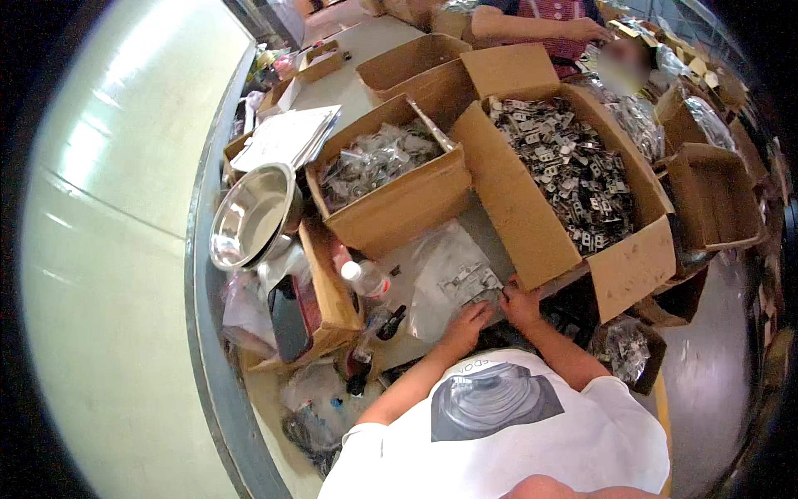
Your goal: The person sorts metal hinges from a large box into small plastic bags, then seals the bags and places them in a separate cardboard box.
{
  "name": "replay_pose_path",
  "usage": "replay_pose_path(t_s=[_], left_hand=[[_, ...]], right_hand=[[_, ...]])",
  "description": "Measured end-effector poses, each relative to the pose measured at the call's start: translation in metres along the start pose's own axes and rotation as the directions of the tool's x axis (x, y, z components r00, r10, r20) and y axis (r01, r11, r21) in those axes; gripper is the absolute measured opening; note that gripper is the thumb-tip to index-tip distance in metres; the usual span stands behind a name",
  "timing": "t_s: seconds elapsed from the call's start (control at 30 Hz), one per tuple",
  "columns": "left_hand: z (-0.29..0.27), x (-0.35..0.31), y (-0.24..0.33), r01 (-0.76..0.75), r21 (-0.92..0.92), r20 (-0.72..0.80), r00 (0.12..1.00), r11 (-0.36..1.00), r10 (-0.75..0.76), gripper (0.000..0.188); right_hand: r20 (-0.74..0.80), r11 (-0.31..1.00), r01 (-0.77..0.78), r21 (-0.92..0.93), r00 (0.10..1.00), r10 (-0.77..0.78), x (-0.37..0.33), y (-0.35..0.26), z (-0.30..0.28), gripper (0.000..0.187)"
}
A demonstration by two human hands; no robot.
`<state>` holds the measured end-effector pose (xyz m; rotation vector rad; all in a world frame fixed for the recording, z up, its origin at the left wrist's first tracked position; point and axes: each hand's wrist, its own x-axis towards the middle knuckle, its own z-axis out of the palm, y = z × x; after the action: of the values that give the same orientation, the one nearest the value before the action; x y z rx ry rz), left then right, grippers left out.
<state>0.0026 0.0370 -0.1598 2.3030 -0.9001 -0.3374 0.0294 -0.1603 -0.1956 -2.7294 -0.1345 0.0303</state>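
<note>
A clear plastic bag (pixel 432 279) lies on the table in front of me, with several small flat metal pieces (pixel 471 283) showing in it. My left hand (pixel 469 323) is at the bag's near edge, its fingers curled together on the plastic. Close beside it, my right hand (pixel 520 304) is bent at the bag's right corner, fingers closed on the edge. The fingertips of both hands are small and partly hidden. Just beyond my right hand stands a large open carton (pixel 532 212) heaped with small metal brackets (pixel 573 170).
A smaller carton (pixel 407 200) holds bagged parts. To the left are a steel bowl (pixel 254 218), papers (pixel 287 137), a dark phone (pixel 289 320) and a white-capped bottle (pixel 366 279). Across the table, a person's arm (pixel 540 30) reaches among bags. More boxes (pixel 713 198) stand at right.
</note>
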Motion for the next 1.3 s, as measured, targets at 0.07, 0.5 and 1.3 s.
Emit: replay_pose_path(t_s=[0.07, 0.5, 1.3], left_hand=[[0.017, -0.004, -0.014, 0.233, -0.044, -0.152, 0.959, 0.971, -0.237, 0.045], [0.003, -0.004, -0.001, 0.17, 0.177, -0.223, 0.966, 0.969, -0.129, 0.032], [-0.014, -0.002, 0.005, 0.248, -0.291, -0.342, 0.875, 0.924, -0.343, 0.061]], right_hand=[[-0.028, 0.999, -0.012, -0.035, 1.0, 0.011, -0.005, -0.016, -0.006, 0.037], [-0.051, 0.996, -0.088, -0.016, 0.995, 0.087, 0.083, 0.006, -0.289, 0.028], [0.615, 0.493, -0.557, 0.668, 0.787, 0.056, -0.016, -0.031, -0.097, 0.018]])
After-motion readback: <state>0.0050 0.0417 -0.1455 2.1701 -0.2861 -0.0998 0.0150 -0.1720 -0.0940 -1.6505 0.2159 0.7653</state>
